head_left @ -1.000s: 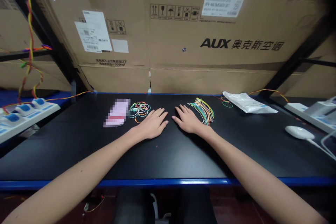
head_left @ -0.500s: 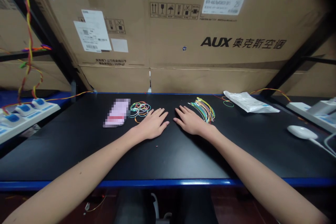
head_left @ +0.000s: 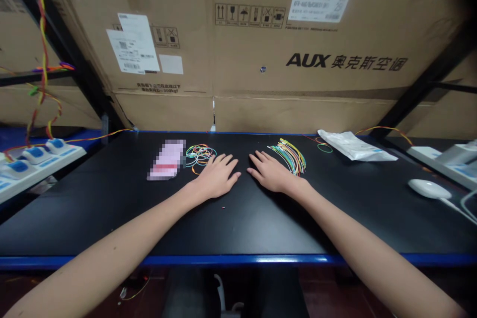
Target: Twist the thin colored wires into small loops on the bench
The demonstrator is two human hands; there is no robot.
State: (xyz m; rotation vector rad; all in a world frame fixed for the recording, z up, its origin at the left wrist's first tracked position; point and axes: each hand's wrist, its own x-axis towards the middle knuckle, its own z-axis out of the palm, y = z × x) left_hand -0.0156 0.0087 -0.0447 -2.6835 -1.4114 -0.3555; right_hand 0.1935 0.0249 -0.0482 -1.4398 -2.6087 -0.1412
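The flat pink item (head_left: 166, 159) is pixelated, too blurred to identify.

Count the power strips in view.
2. The left power strip, with blue switches, is at the far left of the view; the right power strip is at the far right. Both run out of frame, so others may be hidden.

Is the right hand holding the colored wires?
No, it's open. The right hand lies flat on the black table, fingers spread, beside the bundle of colored wires, not wrapped around them.
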